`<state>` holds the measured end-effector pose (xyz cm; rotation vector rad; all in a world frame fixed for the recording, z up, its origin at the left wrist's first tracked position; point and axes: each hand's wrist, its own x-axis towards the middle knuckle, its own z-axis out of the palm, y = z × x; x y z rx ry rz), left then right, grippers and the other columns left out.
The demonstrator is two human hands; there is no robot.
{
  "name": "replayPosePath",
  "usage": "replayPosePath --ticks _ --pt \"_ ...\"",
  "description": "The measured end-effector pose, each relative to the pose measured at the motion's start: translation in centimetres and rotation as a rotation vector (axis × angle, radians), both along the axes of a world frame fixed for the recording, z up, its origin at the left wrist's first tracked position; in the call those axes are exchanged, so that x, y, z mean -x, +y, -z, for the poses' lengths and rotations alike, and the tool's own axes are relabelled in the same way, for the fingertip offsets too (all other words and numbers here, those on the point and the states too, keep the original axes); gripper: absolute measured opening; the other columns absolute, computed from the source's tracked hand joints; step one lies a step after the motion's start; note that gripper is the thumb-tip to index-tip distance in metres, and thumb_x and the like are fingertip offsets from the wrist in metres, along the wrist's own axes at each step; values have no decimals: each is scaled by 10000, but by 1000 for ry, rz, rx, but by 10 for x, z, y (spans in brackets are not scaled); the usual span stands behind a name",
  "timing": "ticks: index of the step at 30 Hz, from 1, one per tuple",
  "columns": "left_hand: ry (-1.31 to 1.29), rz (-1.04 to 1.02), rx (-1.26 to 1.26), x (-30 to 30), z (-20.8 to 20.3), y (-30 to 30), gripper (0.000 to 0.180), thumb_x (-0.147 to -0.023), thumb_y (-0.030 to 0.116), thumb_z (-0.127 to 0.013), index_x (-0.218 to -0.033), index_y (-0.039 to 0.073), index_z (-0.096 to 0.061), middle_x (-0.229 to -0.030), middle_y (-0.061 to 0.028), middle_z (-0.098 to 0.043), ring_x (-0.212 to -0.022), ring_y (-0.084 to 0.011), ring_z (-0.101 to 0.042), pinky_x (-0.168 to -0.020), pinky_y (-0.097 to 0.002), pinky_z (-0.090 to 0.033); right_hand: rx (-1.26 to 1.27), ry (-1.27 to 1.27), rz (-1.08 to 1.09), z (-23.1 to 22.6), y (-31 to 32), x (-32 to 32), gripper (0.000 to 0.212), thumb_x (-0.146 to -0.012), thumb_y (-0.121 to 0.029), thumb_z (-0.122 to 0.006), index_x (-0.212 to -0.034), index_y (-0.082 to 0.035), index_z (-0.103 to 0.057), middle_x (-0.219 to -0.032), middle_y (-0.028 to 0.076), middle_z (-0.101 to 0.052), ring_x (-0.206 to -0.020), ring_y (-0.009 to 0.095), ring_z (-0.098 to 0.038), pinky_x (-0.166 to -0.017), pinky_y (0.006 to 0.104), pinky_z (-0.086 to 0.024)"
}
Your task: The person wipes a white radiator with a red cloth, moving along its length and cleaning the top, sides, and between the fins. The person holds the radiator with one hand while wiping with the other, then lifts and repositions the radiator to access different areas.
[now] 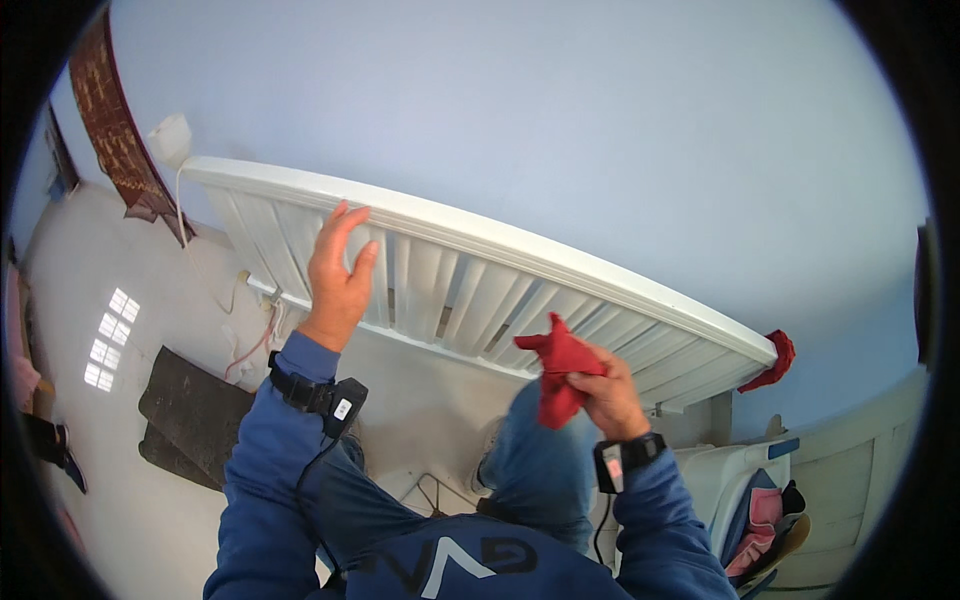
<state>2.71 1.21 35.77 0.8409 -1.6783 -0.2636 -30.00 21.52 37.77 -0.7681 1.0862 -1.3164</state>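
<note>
My right hand [612,394] grips a bunched red cloth [562,372], its thumb and fingers pressed together on the fabric. That hand is in front of the slats of a white wall radiator [430,290]. Holding nothing, my left hand [340,278] is raised by the radiator's top rail, with thumb and fingers apart. Whether its fingertips touch the rail I cannot tell. A second red cloth [768,362] hangs over the radiator's right end.
Left of the radiator are a white box [170,140] with a cable and a dark patterned hanging [118,120]. A dark mat [195,415] lies on the pale floor. At lower right stands a white bin-like unit [715,490] beside pink and blue cloths [758,525].
</note>
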Motion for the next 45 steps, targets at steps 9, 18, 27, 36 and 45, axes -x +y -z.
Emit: replayPosePath --ticks 9,18,27,36,45 --pt "-419 81 96 92 -39 -46 270 -940 227 -629 -1172 91 -657 -1085 -115 -699 -1120 -320 -621 -1066 -460 -401 39 598 247 104 54 121 555 -741 87 -643 -1288 9 -592 -1245 131 -630 -1140 255 -618 -1003 358 -481" --pt "-504 -50 -54 111 -35 -49 250 -962 272 -566 -1033 99 -731 -958 -129 -724 -869 -311 -670 -806 -395 -502 576 1091 -228 290 -66 13 428 -713 111 -588 -1124 -5 -628 -1243 197 -598 -1193 384 -540 -1015 429 -452" --pt "-563 -20 -37 107 -37 -48 291 -996 242 -510 -1070 59 -725 -994 -118 -720 -906 -267 -657 -842 -362 -487 499 1508 -282 350 -92 1 344 -903 -64 -468 -1223 0 -578 -1238 130 -601 -1184 273 -551 -980 404 -436" --pt "-546 2 -65 102 -30 -52 336 -1019 248 -466 -1107 40 -715 -1047 -137 -714 -935 -254 -657 -896 -344 -478 230 1823 -199 342 36 180 451 -919 -92 -476 -1360 -7 -506 -1364 134 -538 -1268 271 -503 -1020 446 -416" --pt "-570 -24 -92 100 -29 -55 389 -1034 283 -423 -1123 39 -712 -1110 -130 -708 -1037 -270 -644 -952 -350 -458 -597 798 990 371 149 325 315 -807 -158 -685 -1087 -12 -668 -975 174 -706 -878 351 -679 -820 441 -529"
